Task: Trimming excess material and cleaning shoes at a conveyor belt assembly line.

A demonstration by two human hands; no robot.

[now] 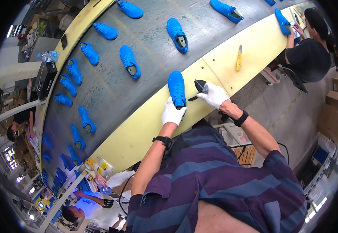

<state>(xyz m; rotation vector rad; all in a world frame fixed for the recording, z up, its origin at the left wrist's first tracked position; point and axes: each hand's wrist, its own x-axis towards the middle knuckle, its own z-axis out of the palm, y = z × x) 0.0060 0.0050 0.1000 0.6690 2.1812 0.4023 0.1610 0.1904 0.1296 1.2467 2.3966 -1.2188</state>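
Note:
My left hand, in a white glove, is closed around the heel end of a blue lace-up shoe. The shoe rests on the pale yellow ledge, toe pointing away from me. To its right, my white-gloved right hand has its fingers closed on a small dark object with a pointed tip; its kind is unclear. A thin black piece shows beside those fingers, and whether it joins the dark object I cannot tell.
Blue shoes, such as this one, stand spaced along the dark conveyor belt beyond the ledge. A yellow box cutter lies on the ledge to the right. At far right a co-worker handles another blue shoe. Tape rolls sit at lower left.

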